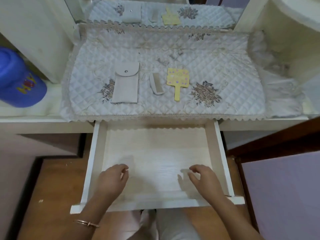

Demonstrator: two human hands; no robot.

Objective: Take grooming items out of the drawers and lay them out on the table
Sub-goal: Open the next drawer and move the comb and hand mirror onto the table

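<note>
A white drawer [220,149] is pulled out below the tabletop, and its pale floor shows nothing inside. My left hand [111,180] and my right hand [204,179] hover over its front part, fingers loosely curled, holding nothing. On the quilted cloth [225,70] above lie three items in a row: a grey snap pouch [126,84], a white comb [155,84] and a yellow hand mirror [177,80] with its handle pointing toward me.
A blue cap [19,78] sits on the white ledge at the left. A mirror [155,13] behind the table reflects the items. White cabinet sides flank the table. Brown floor and my knees lie under the drawer; a dark wooden edge is at right.
</note>
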